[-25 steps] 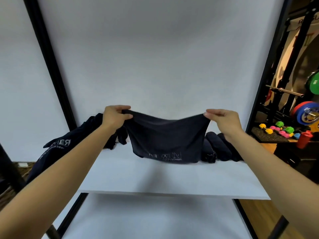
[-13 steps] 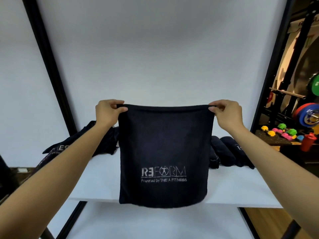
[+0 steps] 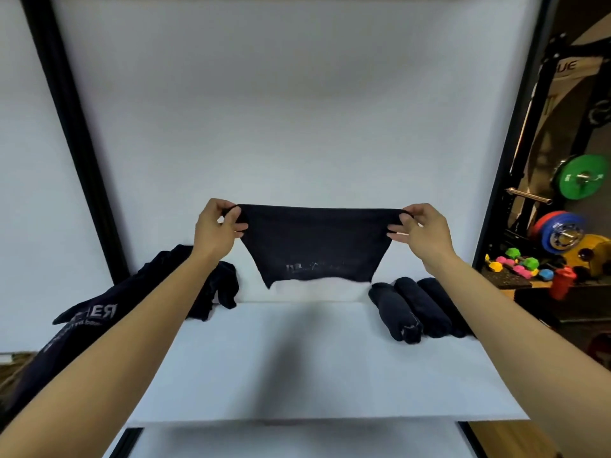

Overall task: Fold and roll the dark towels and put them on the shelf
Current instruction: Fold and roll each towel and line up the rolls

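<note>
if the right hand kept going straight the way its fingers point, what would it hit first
The right hand points toward the left; first in line is the dark towel it pinches, then the left hand, though depth is uncertain.

Even soft light, wide-angle bowing, slight blur

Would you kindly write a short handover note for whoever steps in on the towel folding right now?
Left hand: pinches the left top corner of the held dark towel.
Right hand: pinches its right top corner; the towel hangs in the air above the white shelf, lettering blurred.
Done: three rolled towels lie side by side at the shelf's right.
Left: fold, roll and shelve the held towel, then the unfolded pile of dark towels draped over the shelf's left edge.
</note>
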Motion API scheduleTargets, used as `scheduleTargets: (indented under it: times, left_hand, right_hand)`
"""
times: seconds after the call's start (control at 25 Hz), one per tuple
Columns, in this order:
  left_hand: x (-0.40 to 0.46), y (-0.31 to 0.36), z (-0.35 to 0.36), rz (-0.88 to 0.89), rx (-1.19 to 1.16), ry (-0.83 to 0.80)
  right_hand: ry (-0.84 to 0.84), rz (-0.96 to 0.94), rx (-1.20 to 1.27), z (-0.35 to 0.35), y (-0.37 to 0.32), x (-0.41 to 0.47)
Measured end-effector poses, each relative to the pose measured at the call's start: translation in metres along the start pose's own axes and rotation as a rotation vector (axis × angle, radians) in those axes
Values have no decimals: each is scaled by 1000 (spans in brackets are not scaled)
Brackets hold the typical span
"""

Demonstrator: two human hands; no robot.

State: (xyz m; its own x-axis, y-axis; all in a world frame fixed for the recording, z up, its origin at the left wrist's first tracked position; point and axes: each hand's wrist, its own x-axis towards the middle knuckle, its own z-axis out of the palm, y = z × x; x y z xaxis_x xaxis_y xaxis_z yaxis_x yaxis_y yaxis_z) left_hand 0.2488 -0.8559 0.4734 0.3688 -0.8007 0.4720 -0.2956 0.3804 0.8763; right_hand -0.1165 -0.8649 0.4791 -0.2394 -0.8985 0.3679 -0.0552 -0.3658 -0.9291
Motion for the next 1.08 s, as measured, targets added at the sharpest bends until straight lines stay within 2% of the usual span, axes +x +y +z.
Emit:
scheduleTargets:
  times: [0.08, 0.28, 0.44, 0.56, 0.72, 0.92, 1.0, 1.08]
  left_hand:
    - [-34, -17, -4, -38, -20, -5]
    - [-147, -91, -19, -306, 38, -67]
    - [-195, -98, -28, -427, 124, -130]
    - [-194, -87, -29, -443, 125, -177]
    - [-178, -87, -19, -430, 107, -158]
    - [-117, -99, 13, -352, 61, -176]
    - [-97, -115, 31, -372, 190, -247]
    - [-96, -143, 48, -332, 423, -356]
  right_hand:
    - [-24, 41, -23, -9, 16, -23]
    - [-186, 292, -147, -39, 88, -102]
    - [-281, 364, -256, -64, 114, -142]
    - [-279, 351, -267, -73, 112, -139]
    - [-237, 379, -193, -66, 116, -122]
    - [-113, 324, -42, -35, 123, -68]
    - [-140, 326, -111, -21, 136, -53]
    - [-239, 318, -350, -7, 159, -56]
